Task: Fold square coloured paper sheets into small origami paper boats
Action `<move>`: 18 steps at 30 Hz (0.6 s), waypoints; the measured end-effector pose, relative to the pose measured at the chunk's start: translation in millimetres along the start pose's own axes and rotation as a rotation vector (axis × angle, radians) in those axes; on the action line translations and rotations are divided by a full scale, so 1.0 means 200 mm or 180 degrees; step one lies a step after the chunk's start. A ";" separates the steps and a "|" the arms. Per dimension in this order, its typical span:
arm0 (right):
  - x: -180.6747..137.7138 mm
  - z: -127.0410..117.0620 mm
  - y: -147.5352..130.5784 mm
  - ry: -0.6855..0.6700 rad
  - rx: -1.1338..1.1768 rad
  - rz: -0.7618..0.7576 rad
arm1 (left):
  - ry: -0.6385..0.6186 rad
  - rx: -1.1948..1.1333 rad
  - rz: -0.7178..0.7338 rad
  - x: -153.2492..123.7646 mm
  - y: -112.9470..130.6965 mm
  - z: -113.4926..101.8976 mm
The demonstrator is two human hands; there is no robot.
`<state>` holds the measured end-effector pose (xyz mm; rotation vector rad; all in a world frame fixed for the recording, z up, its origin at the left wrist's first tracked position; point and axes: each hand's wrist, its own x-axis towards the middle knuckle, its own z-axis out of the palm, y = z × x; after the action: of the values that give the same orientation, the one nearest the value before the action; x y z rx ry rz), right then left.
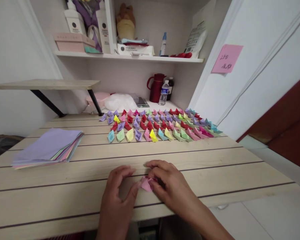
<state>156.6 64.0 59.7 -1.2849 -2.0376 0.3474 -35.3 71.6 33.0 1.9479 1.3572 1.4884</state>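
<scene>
A small pink folded paper boat is at the front of the slatted table, between my two hands. My right hand grips its right side between thumb and fingers, which cover part of it. On the other side, my left hand is open, its thumb and fingers spread in a wide curve. The left thumb tip is right at the paper's left edge; whether it touches, I cannot tell. Farther back stand several rows of folded paper boats in red, purple, pink, yellow, green and blue.
A stack of coloured square paper lies on the table at the left. Behind it a small raised shelf stands on black legs. At the back are a red jug and a water bottle. A pink note hangs at right.
</scene>
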 end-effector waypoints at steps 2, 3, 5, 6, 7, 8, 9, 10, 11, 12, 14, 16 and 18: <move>0.00 0.00 0.00 0.0017 0.0020 0.0000 | -0.0126 0.0056 0.0171 0.01 0.02 -0.01; -0.01 -0.01 0.00 0.0036 0.0028 0.0002 | -0.0158 0.0105 0.0250 0.02 0.03 -0.01; -0.01 -0.01 0.00 0.0075 0.0071 0.0013 | -0.0198 0.0322 0.0442 0.02 0.06 0.01; -0.01 -0.01 0.00 0.0087 0.0108 0.0023 | -0.0182 0.0478 0.0541 0.02 0.07 0.02; -0.01 -0.01 0.01 0.0095 0.0156 0.0036 | -0.0154 0.0641 0.0612 0.01 0.08 0.03; -0.01 -0.01 0.01 0.0100 0.0213 0.0057 | -0.0123 0.0777 0.0661 0.01 0.09 0.04; -0.01 -0.01 0.01 0.0095 0.0277 0.0086 | -0.0092 0.0872 0.0688 0.00 0.09 0.05; -0.01 -0.01 0.01 0.0089 0.0340 0.0117 | -0.0067 0.0922 0.0699 0.00 0.09 0.06; 0.00 -0.01 0.02 0.0088 0.0392 0.0143 | -0.0047 0.0954 0.0698 0.00 0.09 0.06; 0.00 -0.01 0.02 0.0092 0.0425 0.0158 | -0.0026 0.0995 0.0701 0.00 0.09 0.06; 0.00 0.00 0.02 0.0116 0.0431 0.0162 | 0.0003 0.1066 0.0730 0.00 0.09 0.06; 0.00 0.00 0.02 0.0147 0.0401 0.0139 | 0.0021 0.1129 0.0761 0.01 0.09 0.06; 0.01 0.00 0.02 0.0165 0.0379 0.0124 | 0.0035 0.1184 0.0803 0.01 0.09 0.06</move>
<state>158.9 67.4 57.0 -1.2491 -1.9212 0.4421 -16.6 67.2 43.2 2.4208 1.5284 1.4321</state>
